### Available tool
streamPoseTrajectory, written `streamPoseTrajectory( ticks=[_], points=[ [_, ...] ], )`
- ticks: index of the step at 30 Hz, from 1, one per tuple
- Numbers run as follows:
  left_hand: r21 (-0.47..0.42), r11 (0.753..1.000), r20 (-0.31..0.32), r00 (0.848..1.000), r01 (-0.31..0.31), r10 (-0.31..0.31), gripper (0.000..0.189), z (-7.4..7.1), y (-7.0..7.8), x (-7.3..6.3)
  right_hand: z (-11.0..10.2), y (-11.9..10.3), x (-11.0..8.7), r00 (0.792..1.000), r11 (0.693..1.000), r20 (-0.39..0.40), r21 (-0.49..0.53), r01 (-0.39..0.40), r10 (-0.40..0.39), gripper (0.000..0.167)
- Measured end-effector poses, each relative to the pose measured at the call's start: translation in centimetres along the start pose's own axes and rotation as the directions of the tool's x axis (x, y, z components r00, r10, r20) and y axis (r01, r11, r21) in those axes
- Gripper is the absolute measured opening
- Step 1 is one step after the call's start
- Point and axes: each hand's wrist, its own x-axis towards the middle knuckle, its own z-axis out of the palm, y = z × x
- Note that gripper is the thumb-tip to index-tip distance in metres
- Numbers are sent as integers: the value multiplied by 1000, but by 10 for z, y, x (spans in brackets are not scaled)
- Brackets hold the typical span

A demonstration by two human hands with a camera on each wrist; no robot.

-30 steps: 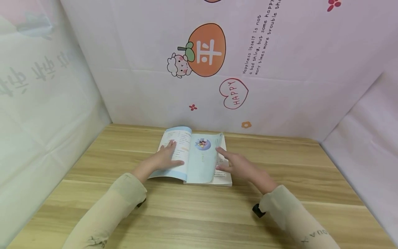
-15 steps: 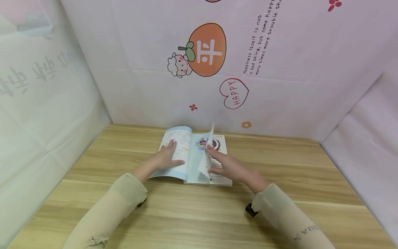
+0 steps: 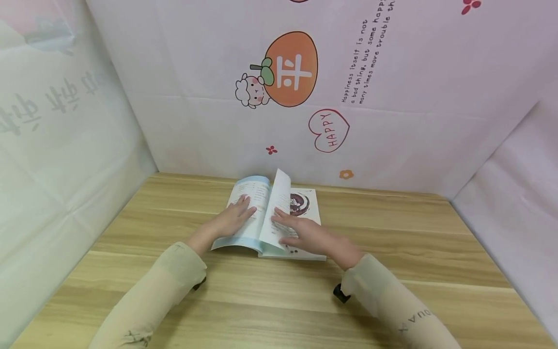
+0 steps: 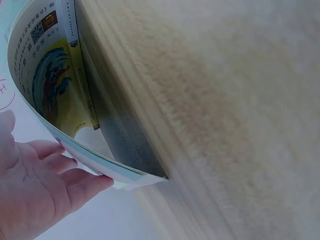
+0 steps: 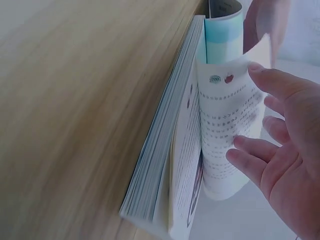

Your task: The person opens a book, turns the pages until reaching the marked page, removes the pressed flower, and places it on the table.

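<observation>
An open book (image 3: 313,218) lies near the back edge of the table, its left pages (image 3: 257,186) bowed upward. My left hand (image 3: 233,219) rests on those pages, fingers spread; in the left wrist view its fingertips touch the curved sheet's outer side. One white page (image 3: 279,194) stands lifted near the spine, leaning left. Against that page my right hand (image 3: 307,235) presses with extended fingers. In the right wrist view the thumb touches the printed page (image 5: 220,120) near its lower edge, and the fingers lie along its face. A dark round picture (image 3: 300,204) shows on the right page beneath.
The wooden table (image 3: 270,300) spreads around the book on all sides. Behind it rises a white printed cloth (image 3: 209,140), with further cloth (image 3: 69,160) at the left and right. Under the bowed pages a yellow illustrated page (image 4: 75,100) is visible.
The right hand has moved left, swinging a page up from the right side and over toward the spine. Print beneath it is uncovered. The left hand has stayed nearly in place.
</observation>
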Motion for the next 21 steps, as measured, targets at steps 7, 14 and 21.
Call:
streamPoseTrajectory(
  ticks=[7,14,21],
  points=[
    [-11,1000,-46,999,-26,26,65,-1,2,-2,3,-7,7,1000,1000,9,0,22,-22,60],
    [-43,998,-92,995,-50,46,62,-1,2,-2,9,-10,16,998,998,22,19,59,-59,55],
    [-9,999,-65,997,-41,40,55,-1,5,-3,13,-20,24,994,994,38,29,102,-103,49]
  ],
)
